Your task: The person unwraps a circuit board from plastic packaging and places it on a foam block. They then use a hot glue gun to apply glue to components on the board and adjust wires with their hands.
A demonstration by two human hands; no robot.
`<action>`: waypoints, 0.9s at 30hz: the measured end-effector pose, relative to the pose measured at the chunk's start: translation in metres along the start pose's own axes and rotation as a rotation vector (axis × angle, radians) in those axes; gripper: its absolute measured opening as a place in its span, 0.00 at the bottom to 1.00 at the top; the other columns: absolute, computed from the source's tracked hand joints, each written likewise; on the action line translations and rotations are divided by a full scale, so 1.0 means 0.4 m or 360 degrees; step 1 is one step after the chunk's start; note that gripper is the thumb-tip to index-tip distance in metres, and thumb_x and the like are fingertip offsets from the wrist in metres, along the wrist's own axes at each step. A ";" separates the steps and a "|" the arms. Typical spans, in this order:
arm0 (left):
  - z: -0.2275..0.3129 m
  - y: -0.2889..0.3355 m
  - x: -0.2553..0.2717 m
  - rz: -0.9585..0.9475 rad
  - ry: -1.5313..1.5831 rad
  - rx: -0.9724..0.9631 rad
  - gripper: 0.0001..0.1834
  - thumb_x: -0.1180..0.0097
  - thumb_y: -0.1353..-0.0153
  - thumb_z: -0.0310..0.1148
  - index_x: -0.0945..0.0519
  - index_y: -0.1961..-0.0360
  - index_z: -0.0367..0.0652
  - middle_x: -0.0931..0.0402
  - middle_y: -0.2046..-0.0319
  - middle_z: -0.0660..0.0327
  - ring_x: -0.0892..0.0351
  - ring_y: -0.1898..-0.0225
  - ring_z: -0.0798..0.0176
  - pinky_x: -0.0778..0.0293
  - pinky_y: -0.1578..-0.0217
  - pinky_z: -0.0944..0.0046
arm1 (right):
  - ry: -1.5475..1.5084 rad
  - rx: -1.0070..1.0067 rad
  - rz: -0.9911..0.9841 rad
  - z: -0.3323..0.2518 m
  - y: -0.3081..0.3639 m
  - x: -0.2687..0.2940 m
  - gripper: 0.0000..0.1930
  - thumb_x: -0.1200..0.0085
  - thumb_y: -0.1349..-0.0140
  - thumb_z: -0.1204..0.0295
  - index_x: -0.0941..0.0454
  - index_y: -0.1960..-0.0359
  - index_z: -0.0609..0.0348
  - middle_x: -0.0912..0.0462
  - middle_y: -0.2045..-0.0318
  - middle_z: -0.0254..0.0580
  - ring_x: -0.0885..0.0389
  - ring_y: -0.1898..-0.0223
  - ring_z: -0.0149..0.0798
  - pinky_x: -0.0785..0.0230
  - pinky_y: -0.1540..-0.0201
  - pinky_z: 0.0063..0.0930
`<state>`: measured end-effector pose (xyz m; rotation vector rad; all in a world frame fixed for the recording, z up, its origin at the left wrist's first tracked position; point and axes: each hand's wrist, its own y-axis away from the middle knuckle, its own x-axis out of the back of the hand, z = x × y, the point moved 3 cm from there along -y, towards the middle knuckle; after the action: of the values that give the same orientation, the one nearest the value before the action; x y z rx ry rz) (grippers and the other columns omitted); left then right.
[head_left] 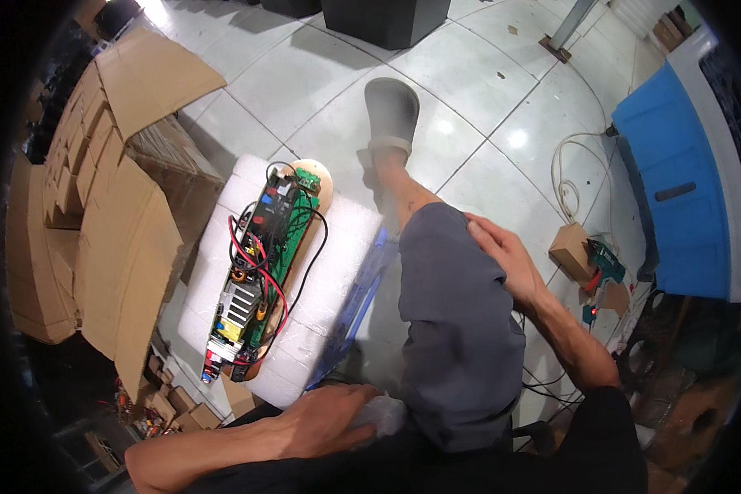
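Observation:
My left hand [325, 418] lies low over my lap, its fingers curled around a greyish, translucent crumpled plastic piece [383, 416]. Part of those fingers is hidden. My right hand [506, 257] rests on the outer side of my trousered knee [445, 255] with fingers stretched out, holding nothing. Ahead of my left hand, a long, narrow electronic circuit assembly [255, 272] lies on a light wooden board [325, 188]. It has a green board, a finned metal heatsink and loose red and black wires. Neither hand touches it.
Under the board sits a white foam block [313, 329] on a blue plastic support [354, 300]. Open cardboard boxes [132, 255] stand at the left. To the right are a cable [564, 177], a small carton [574, 249], a green tool [606, 260] and a blue panel [675, 181].

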<state>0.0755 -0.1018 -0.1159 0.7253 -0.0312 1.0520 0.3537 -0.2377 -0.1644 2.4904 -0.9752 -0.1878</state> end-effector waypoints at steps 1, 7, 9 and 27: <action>0.005 -0.002 0.002 -0.0024 -0.0012 0.0037 0.29 0.40 0.37 0.37 0.30 0.41 0.28 0.20 0.56 0.36 0.20 0.52 0.34 0.24 0.51 0.45 | -0.0117 0.0010 -0.0103 -0.011 0.025 -0.014 0.30 0.54 0.23 0.58 0.38 0.29 0.70 0.26 0.37 0.52 0.28 0.37 0.38 0.38 0.34 0.28; 0.019 -0.033 0.006 -0.0143 0.0060 0.0170 0.28 0.41 0.36 0.37 0.31 0.40 0.30 0.20 0.56 0.34 0.21 0.50 0.34 0.25 0.50 0.44 | -0.0492 -0.0011 -0.0176 -0.016 0.084 -0.024 0.33 0.54 0.23 0.62 0.48 0.25 0.69 0.34 0.31 0.51 0.34 0.32 0.38 0.41 0.30 0.29; 0.024 -0.043 0.011 -0.0203 0.0077 0.0234 0.28 0.40 0.36 0.38 0.30 0.41 0.30 0.20 0.56 0.34 0.21 0.50 0.33 0.25 0.50 0.43 | -0.0492 -0.0007 -0.0178 -0.016 0.086 -0.019 0.32 0.54 0.23 0.62 0.47 0.25 0.69 0.34 0.31 0.50 0.33 0.32 0.38 0.41 0.30 0.28; -0.006 -0.046 -0.008 -0.0072 0.0109 -0.0028 0.21 0.41 0.37 0.39 0.29 0.51 0.33 0.21 0.60 0.41 0.19 0.57 0.36 0.26 0.53 0.42 | -0.0584 -0.0080 0.0194 0.168 -0.035 0.173 0.26 0.61 0.22 0.58 0.35 0.30 0.61 0.28 0.36 0.47 0.30 0.35 0.37 0.42 0.29 0.34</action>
<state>0.0879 -0.1082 -0.1286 0.6705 0.0347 1.0313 0.3943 -0.2994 -0.2278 2.3875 -1.2449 -0.6389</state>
